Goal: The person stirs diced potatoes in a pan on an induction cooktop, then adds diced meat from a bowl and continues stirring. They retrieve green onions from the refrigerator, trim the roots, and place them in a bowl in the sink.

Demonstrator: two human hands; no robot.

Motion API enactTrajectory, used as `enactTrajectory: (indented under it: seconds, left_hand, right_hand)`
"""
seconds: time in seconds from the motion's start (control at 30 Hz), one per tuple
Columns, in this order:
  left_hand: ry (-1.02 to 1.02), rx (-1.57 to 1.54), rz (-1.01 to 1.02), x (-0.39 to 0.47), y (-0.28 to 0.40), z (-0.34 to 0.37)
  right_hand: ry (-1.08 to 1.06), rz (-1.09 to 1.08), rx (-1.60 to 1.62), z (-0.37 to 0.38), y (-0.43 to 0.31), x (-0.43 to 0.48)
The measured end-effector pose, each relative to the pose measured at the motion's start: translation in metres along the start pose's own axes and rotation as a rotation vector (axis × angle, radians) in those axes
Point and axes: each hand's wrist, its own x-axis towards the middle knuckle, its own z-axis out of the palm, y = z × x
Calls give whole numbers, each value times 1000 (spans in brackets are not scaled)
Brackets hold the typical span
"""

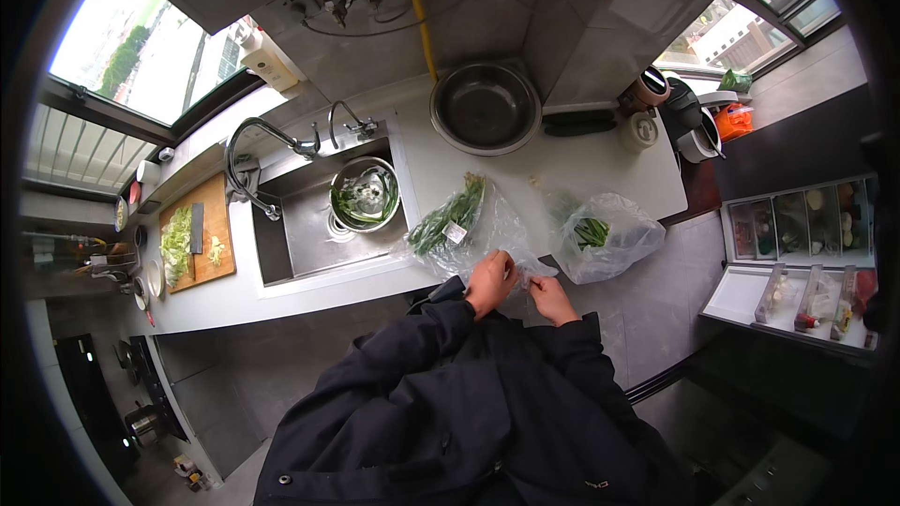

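My left hand (490, 282) and my right hand (553, 301) grip the gathered mouth of a clear plastic bag (497, 228) at the counter's front edge. Leafy greens (450, 219) lie inside that bag, which bears a small white label (454, 232). Close by on the right, a second clear plastic bag (626, 239) sits partly over the edge, with green stalks (590, 232) showing through its opening. Neither hand touches this second bag.
Left is a sink (302, 253) holding a metal bowl (365, 195) of greens, under a curved faucet (242, 130). A cutting board (211, 225) carries chopped vegetables and a cleaver (197, 228). Behind stand a large metal basin (485, 109) and cucumbers (580, 123). An open refrigerator (794, 260) is at right.
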Motion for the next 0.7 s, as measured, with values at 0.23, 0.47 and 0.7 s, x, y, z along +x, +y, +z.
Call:
enactTrajectory:
  seconds: [0.23, 0.47, 0.7]
  left_hand:
    - [-85, -239, -12, -10, 41, -42]
    - [-10, -234, -75, 1, 13, -82]
    - [255, 182, -213, 96, -131, -101]
  right_hand:
    - [-217, -247, 209, 29, -3, 87]
    - [81, -238, 280, 53, -54, 109]
    - [267, -157, -527, 57, -51, 68]
